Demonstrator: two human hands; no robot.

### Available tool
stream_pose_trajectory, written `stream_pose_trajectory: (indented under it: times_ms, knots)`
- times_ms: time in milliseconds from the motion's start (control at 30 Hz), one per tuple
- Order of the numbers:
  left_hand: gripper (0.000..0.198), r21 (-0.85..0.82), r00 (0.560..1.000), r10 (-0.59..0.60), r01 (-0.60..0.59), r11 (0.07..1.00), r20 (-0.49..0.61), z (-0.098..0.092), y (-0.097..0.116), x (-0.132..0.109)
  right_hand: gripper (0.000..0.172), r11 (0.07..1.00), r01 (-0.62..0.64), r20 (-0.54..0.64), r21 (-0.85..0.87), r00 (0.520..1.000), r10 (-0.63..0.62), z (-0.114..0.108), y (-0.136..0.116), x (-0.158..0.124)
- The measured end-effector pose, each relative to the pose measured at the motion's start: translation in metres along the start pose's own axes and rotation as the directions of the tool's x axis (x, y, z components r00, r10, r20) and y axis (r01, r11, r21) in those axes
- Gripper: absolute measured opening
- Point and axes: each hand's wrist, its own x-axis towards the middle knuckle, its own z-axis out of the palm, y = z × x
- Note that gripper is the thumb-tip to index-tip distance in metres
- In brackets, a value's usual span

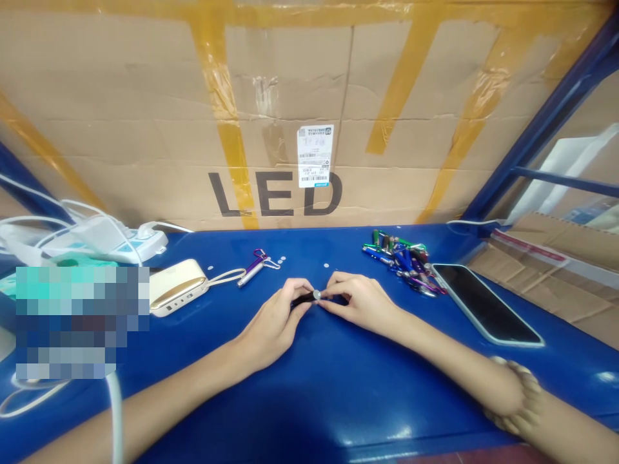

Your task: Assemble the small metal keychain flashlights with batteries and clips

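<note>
My left hand [273, 325] is closed around a slim dark cylinder [304, 298], mostly hidden by the fingers. At its right end, a small round silver piece [316, 294] faces me. My right hand [362, 299] pinches at the edge of that round piece with thumb and fingertips; whether it is joined to the cylinder I cannot tell. Beyond the left hand lie a silver keychain flashlight [251, 273] and a purple one with a carabiner clip [260, 256]. Small whitish discs [326, 265] are scattered nearby on the blue tabletop [309, 399].
A heap of coloured keychain flashlights [401, 261] lies at the back right, beside a phone [486, 303]. To the left are a cream power bank [178, 287] with a strap, a white power strip [149, 243] and cables. A large cardboard box [280, 84] stands behind.
</note>
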Motion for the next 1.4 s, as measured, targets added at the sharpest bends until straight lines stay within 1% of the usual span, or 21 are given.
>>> stream_pose_trajectory:
  times_ms: [133, 167, 233, 300, 333, 400, 467, 500, 633, 833, 933, 1067, 1167, 1267, 1400]
  knots:
    - [0.014, -0.042, 1.0, -0.011, 0.011, 0.999, 0.009, -0.001, 0.001, 0.001, 0.01, 0.997, -0.016, -0.071, 0.078, 0.997, 0.022, 0.004, 0.004, 0.002]
    - [0.014, -0.041, 1.0, -0.016, 0.017, 0.999, 0.015, -0.002, 0.0, 0.001, 0.009, 0.993, -0.013, -0.109, 0.117, 0.994, 0.026, 0.004, 0.002, 0.002]
    - [0.014, -0.038, 0.999, -0.026, 0.028, 0.999, 0.045, -0.002, -0.001, 0.002, 0.01, 0.977, 0.009, -0.231, 0.215, 0.972, 0.041, 0.004, -0.004, 0.0]
    - [0.016, -0.042, 0.997, -0.025, 0.029, 0.999, 0.077, -0.002, -0.003, 0.003, 0.011, 0.955, 0.086, -0.382, 0.285, 0.924, 0.03, 0.003, -0.013, -0.003]
    - [0.016, -0.046, 0.996, -0.021, 0.025, 0.999, 0.086, -0.002, -0.003, 0.003, 0.01, 0.945, 0.144, -0.439, 0.295, 0.898, 0.001, 0.003, -0.017, -0.005]
    - [0.016, -0.05, 0.996, -0.012, 0.016, 0.999, 0.084, -0.002, -0.003, 0.003, 0.009, 0.926, 0.265, -0.494, 0.269, 0.863, -0.103, 0.002, -0.025, -0.009]
    - [0.016, -0.05, 0.997, -0.011, 0.015, 0.999, 0.08, -0.003, -0.001, 0.003, 0.011, 0.91, 0.347, -0.504, 0.227, 0.841, -0.195, 0.002, -0.028, -0.011]
    - [0.015, -0.052, 0.997, -0.011, 0.016, 0.999, 0.076, -0.003, 0.0, 0.003, 0.011, 0.908, 0.364, -0.515, 0.206, 0.83, -0.216, 0.002, -0.029, -0.011]
    - [0.016, -0.059, 0.998, -0.008, 0.011, 0.998, 0.066, -0.003, 0.003, 0.001, 0.01, 0.925, 0.356, -0.576, 0.133, 0.787, -0.22, 0.001, -0.025, -0.01]
    - [0.017, -0.014, 0.999, -0.009, 0.009, 1.0, 0.032, -0.003, -0.002, 0.003, 0.011, 0.895, 0.442, -0.502, 0.057, 0.788, -0.357, -0.003, -0.018, -0.008]
    - [0.017, 0.001, 1.0, 0.006, -0.006, 1.0, 0.027, -0.003, -0.005, 0.004, 0.012, 0.89, 0.455, -0.457, 0.025, 0.797, -0.395, -0.005, -0.016, -0.007]
    - [0.017, 0.036, 1.0, 0.015, -0.016, 0.999, 0.016, -0.002, -0.008, 0.003, 0.012, 0.915, 0.404, -0.404, 0.015, 0.839, -0.364, -0.006, -0.017, -0.007]
    - [0.017, 0.06, 1.0, 0.02, -0.021, 0.998, 0.02, -0.001, -0.008, 0.002, 0.012, 0.932, 0.363, -0.423, 0.01, 0.846, -0.325, -0.007, -0.018, -0.007]
    - [0.016, 0.062, 0.999, 0.039, -0.04, 0.997, 0.014, -0.001, -0.007, 0.001, 0.008, 0.928, 0.372, -0.47, -0.004, 0.819, -0.33, -0.007, -0.02, -0.008]
    - [0.013, 0.009, 0.996, 0.069, -0.069, 0.998, -0.052, -0.001, -0.006, 0.001, 0.006, 0.924, 0.382, -0.556, -0.001, 0.768, -0.318, -0.008, -0.022, -0.008]
